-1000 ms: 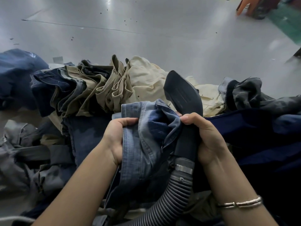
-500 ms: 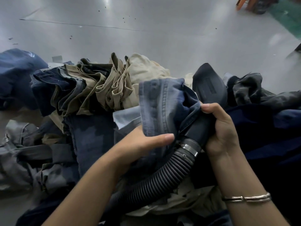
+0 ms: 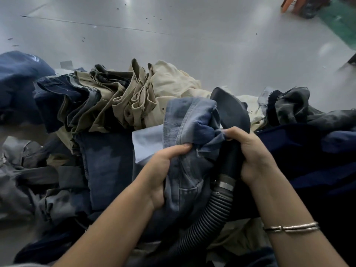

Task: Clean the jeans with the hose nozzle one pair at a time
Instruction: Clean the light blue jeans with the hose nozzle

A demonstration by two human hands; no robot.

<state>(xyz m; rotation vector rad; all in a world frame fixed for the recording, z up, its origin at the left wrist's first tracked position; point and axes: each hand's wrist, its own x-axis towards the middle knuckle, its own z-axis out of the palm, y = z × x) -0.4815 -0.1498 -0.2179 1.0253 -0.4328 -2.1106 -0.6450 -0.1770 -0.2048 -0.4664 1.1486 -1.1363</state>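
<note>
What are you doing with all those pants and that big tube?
A person is cleaning jeans with a hose. The left hand grips a bunched-up pair of light blue jeans. The right hand holds the black nozzle and pinches a bit of the same denim against it. The ribbed hose runs down between the arms. The nozzle's wide tip pokes up just behind the jeans. All around lies a heap of other trousers: tan ones, dark blue ones and grey ones.

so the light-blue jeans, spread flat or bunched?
Bunched. The light-blue jeans are gathered in folds, gripped by left hand and right hand.
</note>
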